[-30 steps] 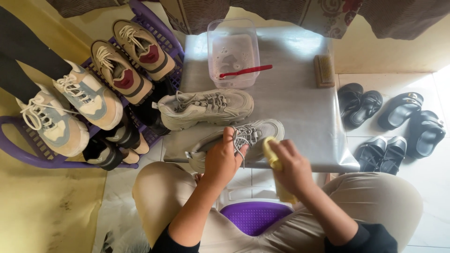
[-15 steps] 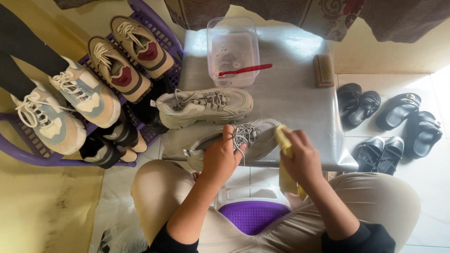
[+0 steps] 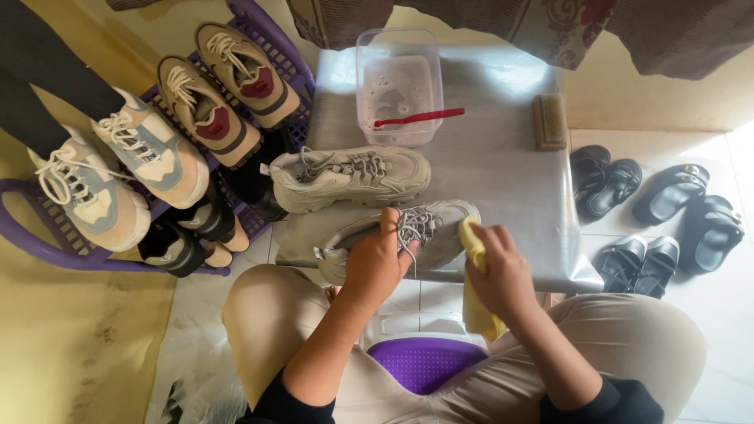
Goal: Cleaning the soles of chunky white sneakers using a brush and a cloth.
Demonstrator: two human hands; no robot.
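I am steadying a beige sneaker (image 3: 428, 228) at the near edge of the grey worktop (image 3: 503, 165), its toe pointing to my right. My left hand (image 3: 377, 263) is pressing down over the laces and tongue, its grip curled closed around the upper. My right hand (image 3: 503, 271) is pinching a yellow cloth (image 3: 473, 243) against the toe end of that shoe, with the rest of the cloth hanging down toward my lap.

Judging by how things are lying, I am partway through wiping this pair. The second beige sneaker (image 3: 353, 177) is lying just beyond the first, untouched by either hand; I cannot tell from here whether it is already cleaned. Behind it the clear plastic tub (image 3: 397, 82) is holding sudsy water with a red-handled brush (image 3: 416, 118) resting across it, and a wooden scrub brush (image 3: 549, 122) is lying apart at the far right of the worktop, so the washing things are standing ready but idle.

To my left the purple rack (image 3: 47, 251) is carrying several more sneakers, tan ones and white-and-blue ones. On the floor to my right black sandals (image 3: 667, 196) are lying in pairs. Whether any of those are waiting for the same treatment, the view is not showing.
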